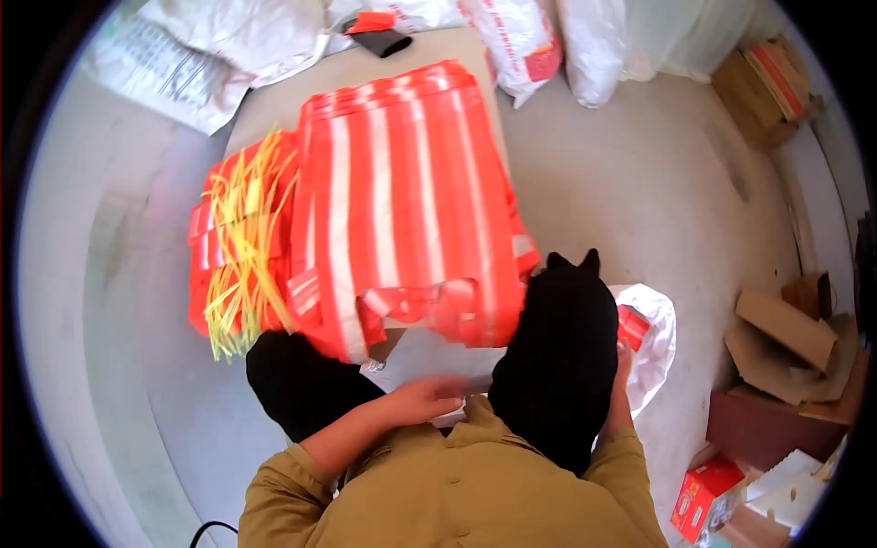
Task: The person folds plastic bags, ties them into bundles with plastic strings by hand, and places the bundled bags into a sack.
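A stack of red plastic bags with white stripes (402,201) lies in front of my knees, its handle ends towards me. On its left, loose yellow strips (242,251) lie across smaller folded red bags (206,265). My left hand (425,400) is over my lap, below the stack; its fingers stretch right, the thumb is apart, and I see nothing held. My right hand (620,374) hangs outside my right knee at a white sack (660,342), close to a red bundle (630,326) in it. The knee hides most of that hand's fingers.
White printed sacks (525,46) line the far side. A dark object with a red piece (379,38) lies at the far end of the support (438,46). Cardboard boxes (786,342) and a red box (706,493) stand on the right. A black cable (212,525) curves at lower left.
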Tool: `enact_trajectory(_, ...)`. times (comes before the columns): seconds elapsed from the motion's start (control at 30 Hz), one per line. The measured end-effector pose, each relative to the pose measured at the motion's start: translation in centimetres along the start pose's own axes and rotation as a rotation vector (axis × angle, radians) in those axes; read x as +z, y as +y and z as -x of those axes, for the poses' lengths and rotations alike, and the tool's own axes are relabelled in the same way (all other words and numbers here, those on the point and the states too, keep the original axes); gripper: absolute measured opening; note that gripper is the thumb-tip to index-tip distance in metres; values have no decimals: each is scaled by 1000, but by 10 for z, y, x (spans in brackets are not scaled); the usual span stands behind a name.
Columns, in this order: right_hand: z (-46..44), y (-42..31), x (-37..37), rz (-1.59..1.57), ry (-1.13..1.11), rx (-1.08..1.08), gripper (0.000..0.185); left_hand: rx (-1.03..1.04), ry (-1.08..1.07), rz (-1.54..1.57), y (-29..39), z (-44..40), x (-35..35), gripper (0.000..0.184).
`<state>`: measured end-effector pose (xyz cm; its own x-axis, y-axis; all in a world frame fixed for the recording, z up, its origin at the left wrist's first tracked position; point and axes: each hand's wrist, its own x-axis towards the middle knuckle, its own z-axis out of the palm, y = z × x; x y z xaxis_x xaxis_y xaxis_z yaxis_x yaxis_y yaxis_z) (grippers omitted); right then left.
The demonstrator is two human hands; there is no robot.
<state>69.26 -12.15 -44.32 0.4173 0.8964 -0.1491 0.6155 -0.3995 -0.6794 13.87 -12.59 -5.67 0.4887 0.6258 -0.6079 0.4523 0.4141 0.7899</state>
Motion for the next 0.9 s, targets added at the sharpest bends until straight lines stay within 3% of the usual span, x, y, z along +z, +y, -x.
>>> enact_trajectory(0.03, 8, -96, -48, -236, -21, 143, 60, 96, 75, -45, 4, 3, -3, 42)
enact_trajectory(0.07, -3, -120, -58, -323, 74, 113, 62, 193, 147, -91, 9, 7, -8, 40)
enact_trajectory(0.13, 7, -252, -109, -375, 177, 164, 60, 354, 392, -160, 22, 17, -30, 35)
enact_trajectory(0.2, -9, -309, -132, -642, 182, 81, 54, 472, 641, -199, 24, 21, -53, 33)
enact_trajectory(0.23, -9, -349, -144, -633, 177, 37, 49, 507, 775, -207, 23, 21, -66, 33)
enact_trajectory(0.37, 12, -467, -156, -587, -60, -369, 27, 542, 923, -597, 44, 36, -121, 47)
enact_trajectory(0.5, 62, -563, -113, -179, -435, -695, 19, 506, 939, -836, 36, 30, -159, 59)
enact_trajectory(0.57, 78, -609, -91, 175, -580, -1045, 28, 423, 898, -844, 38, 28, -171, 67)
enact_trajectory(0.67, 72, -624, -33, 298, -489, -1384, 37, 374, 908, -833, 28, 22, -176, 73)
enact_trajectory(0.9, 58, -658, -14, 323, -617, -1431, 40, 282, 950, -839, 35, 21, -178, 81)
